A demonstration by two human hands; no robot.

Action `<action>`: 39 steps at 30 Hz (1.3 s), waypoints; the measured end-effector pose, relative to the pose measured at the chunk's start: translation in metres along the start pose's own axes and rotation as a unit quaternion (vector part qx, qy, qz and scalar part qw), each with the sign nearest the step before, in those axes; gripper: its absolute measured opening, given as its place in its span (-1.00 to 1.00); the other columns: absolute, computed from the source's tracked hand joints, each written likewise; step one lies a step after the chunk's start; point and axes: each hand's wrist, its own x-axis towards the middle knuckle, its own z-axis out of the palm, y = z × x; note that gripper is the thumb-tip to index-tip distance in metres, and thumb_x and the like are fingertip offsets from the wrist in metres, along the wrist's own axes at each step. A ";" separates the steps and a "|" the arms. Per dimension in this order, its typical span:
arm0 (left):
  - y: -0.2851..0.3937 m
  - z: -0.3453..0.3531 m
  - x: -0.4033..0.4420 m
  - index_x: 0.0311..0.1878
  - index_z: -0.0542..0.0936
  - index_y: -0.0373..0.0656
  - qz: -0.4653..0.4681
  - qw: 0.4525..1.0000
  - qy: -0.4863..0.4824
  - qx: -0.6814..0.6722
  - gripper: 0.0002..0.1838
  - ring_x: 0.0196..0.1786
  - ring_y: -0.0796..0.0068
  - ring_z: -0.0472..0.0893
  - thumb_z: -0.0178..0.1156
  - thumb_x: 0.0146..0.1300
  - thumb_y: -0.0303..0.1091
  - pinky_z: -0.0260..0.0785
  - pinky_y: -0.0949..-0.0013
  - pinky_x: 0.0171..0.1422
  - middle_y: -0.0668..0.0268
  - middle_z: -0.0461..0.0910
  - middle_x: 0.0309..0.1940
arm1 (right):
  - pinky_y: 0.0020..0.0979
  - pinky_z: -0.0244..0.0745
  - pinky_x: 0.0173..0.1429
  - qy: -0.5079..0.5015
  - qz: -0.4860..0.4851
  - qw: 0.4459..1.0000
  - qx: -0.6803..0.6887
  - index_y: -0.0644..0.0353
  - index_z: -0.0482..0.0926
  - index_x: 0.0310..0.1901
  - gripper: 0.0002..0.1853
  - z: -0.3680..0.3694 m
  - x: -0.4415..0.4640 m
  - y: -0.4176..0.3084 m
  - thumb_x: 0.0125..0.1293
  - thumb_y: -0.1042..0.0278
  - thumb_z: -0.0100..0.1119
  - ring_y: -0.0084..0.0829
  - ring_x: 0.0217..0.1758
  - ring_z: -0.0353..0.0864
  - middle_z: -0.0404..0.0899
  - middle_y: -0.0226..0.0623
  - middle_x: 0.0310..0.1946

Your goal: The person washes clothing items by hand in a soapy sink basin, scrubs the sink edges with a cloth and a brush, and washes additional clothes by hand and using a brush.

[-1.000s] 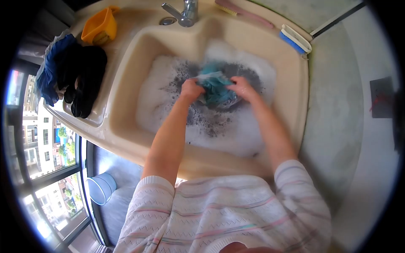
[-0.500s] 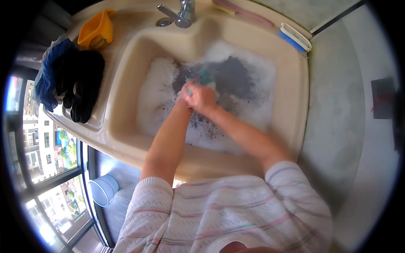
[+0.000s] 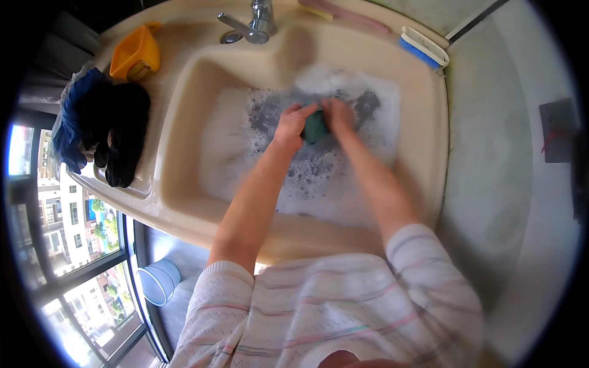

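Note:
A wet dark-green cloth (image 3: 315, 127) is stretched between my two hands over the soapy water (image 3: 239, 168) in the beige sink (image 3: 423, 147). My left hand (image 3: 291, 127) grips its left side, thumb across the top edge. At the other side my right hand (image 3: 338, 115) is closed on the cloth, somewhat blurred by motion. The cloth's full shape cannot be made out.
A chrome tap (image 3: 261, 24) stands at the sink's back. To the left are an orange scoop (image 3: 136, 52) and a heap of dark wet clothes (image 3: 116, 122). A blue-bristled brush (image 3: 424, 48) and a pink-handled brush (image 3: 350, 13) rest along the rim. A blue bucket (image 3: 158, 282) is on the floor.
My hands were clasped together near the water; now they are apart, with the green cloth spread between them. My right hand has moved right and away from me. Foam has shifted.

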 end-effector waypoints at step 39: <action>-0.057 -0.027 0.027 -0.35 0.49 -0.10 -0.074 0.939 -0.118 -0.314 -0.72 -0.25 0.26 0.50 -0.04 0.14 -0.09 0.34 0.28 -0.14 0.27 0.52 -0.37 | -0.15 0.33 -0.39 0.072 -0.098 0.984 0.133 0.24 0.43 -0.54 -0.60 0.011 -0.031 -0.059 0.16 0.01 0.01 0.05 -0.44 0.47 0.47 0.01 -0.56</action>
